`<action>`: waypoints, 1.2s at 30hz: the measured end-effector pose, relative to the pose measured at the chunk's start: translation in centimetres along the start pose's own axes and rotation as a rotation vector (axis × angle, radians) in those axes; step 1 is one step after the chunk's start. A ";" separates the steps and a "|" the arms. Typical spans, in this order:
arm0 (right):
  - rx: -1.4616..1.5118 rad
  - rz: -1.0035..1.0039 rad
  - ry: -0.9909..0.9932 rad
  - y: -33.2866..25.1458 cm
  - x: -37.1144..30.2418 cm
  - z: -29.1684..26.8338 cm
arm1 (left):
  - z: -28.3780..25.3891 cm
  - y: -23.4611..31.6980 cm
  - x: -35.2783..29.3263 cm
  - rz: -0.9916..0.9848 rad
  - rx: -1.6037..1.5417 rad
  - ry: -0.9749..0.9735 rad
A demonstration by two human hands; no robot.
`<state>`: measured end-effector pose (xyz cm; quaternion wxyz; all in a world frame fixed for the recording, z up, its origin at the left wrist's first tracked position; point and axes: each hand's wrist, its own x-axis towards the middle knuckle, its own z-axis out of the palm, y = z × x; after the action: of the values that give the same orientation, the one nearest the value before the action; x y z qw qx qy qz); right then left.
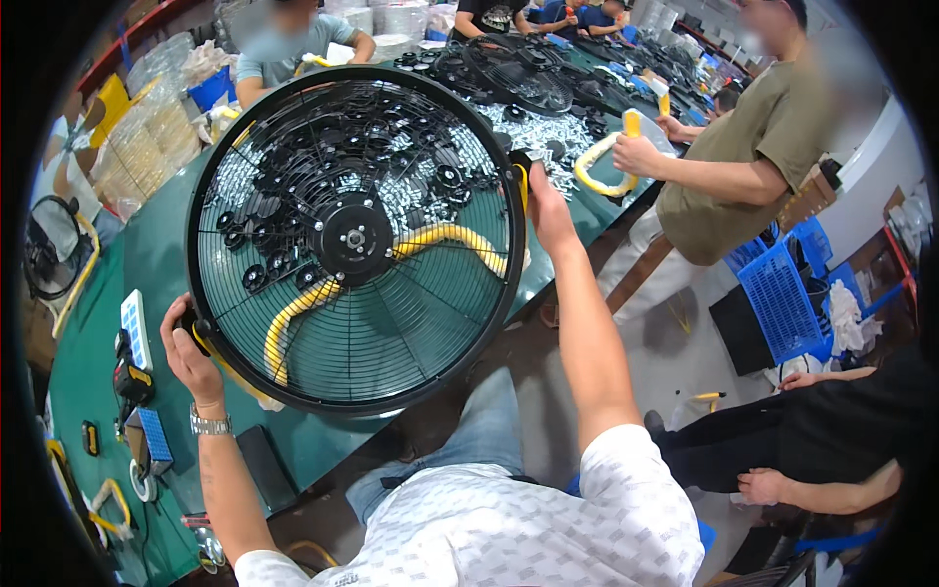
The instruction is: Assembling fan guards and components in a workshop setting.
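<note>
A large round black fan housing (347, 382) with a wire grille is raised in front of me over the table's edge. At its middle sits a black hub (350, 238). My left hand (196, 362) grips the lower left rim, fingers closed beside a black and yellow side part. On the upper right rim my right hand (550, 208) is wrapped round the edge by a similar yellow part (521, 186). A curved, yellow-wrapped tube (293, 311) shows through the wires. Whether it is fixed to the housing, I cannot tell.
Black round parts and silver hardware (543, 137) lie heaped on the green table (88, 328). At left are a cordless power tool (134, 380) and a white-and-blue box (136, 328). A person (734, 157) on the right holds a yellow-wrapped loop (592, 166). Blue crates (782, 303) stand behind.
</note>
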<state>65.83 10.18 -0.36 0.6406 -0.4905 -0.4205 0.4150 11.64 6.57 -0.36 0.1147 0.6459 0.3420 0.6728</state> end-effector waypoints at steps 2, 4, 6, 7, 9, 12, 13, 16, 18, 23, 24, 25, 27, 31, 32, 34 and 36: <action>-0.163 -0.010 -0.179 1.2 -3.2 -1.0 | -1.2 2.1 1.1 -0.243 0.162 -0.176; -0.238 -0.159 -0.288 1.7 -5.0 -1.8 | -2.0 3.0 3.0 -0.514 0.086 -0.128; -0.201 -0.103 -0.333 1.5 -5.5 -2.6 | -2.1 2.7 3.6 -1.004 -0.101 -0.072; -0.168 -0.078 -0.404 1.4 -5.4 -2.7 | -1.3 1.7 3.4 -0.724 0.117 -0.079; -0.176 -0.027 -0.422 1.3 -4.6 -2.4 | -0.2 0.0 1.6 -0.349 0.116 0.025; -0.665 -0.250 -0.082 2.8 -4.0 -0.6 | 1.0 -1.2 -0.6 0.069 0.127 0.141; -0.698 -0.271 0.026 3.4 -3.6 0.0 | 1.0 -0.7 -1.0 -0.012 0.079 0.155; -0.697 -0.246 0.135 6.2 -3.3 0.4 | -0.3 2.6 -0.1 -0.173 0.108 -0.052; -0.594 -0.329 0.147 7.6 -3.1 -0.4 | -1.0 4.6 1.6 -0.307 0.252 -0.034; -0.166 -0.263 -0.143 6.5 -1.7 -2.7 | -0.4 4.0 4.4 -0.581 0.581 -0.196; -0.065 -0.334 -0.157 5.5 -1.0 -2.8 | 0.2 3.6 3.4 -0.472 0.684 -0.065; -0.296 -0.575 -0.092 4.4 -0.1 -2.6 | 0.9 3.2 2.2 -0.289 0.459 0.045; -0.509 -0.775 -0.026 1.4 1.9 -2.5 | 1.8 2.6 0.8 0.030 0.263 0.212; -0.748 -0.846 -0.262 -1.4 4.4 -1.9 | 0.6 2.8 1.0 -0.070 0.120 0.193; -0.468 -0.672 -0.290 -1.1 4.6 -1.5 | 0.1 2.8 1.5 -0.432 -0.064 0.231; 0.046 -0.378 -0.211 -0.2 4.9 -0.8 | -0.2 2.7 2.2 -0.793 -0.255 0.267; -0.429 -0.645 -0.016 0.4 5.1 -0.2 | 0.4 2.4 2.1 -0.720 -0.097 0.123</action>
<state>67.52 15.02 -0.13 0.6178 -0.4528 -0.6353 0.0988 12.43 6.20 2.77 0.3539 0.4363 0.5214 0.6424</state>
